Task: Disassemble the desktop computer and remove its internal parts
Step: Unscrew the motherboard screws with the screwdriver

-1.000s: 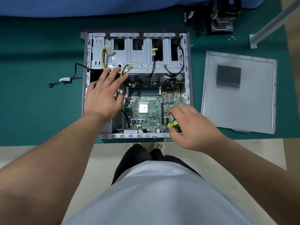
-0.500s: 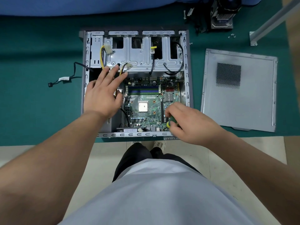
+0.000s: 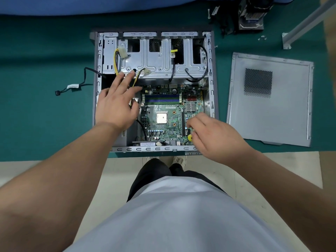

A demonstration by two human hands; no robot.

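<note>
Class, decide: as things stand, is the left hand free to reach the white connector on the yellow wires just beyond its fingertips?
Probably yes: the left hand is open and holds nothing, and the white connector lies uncovered beyond its fingertips.

One computer case [image 3: 211,73], one side panel [image 3: 283,110], two hands.

Right hand [image 3: 216,136] with screwdriver [image 3: 190,137] slightly nearer case edge.

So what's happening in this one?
A person is stripping an open desktop case lying on a green mat. The right hand grips a yellow-handled screwdriver at the motherboard's near right corner. The left hand rests open inside the case. The side panel lies apart.
</note>
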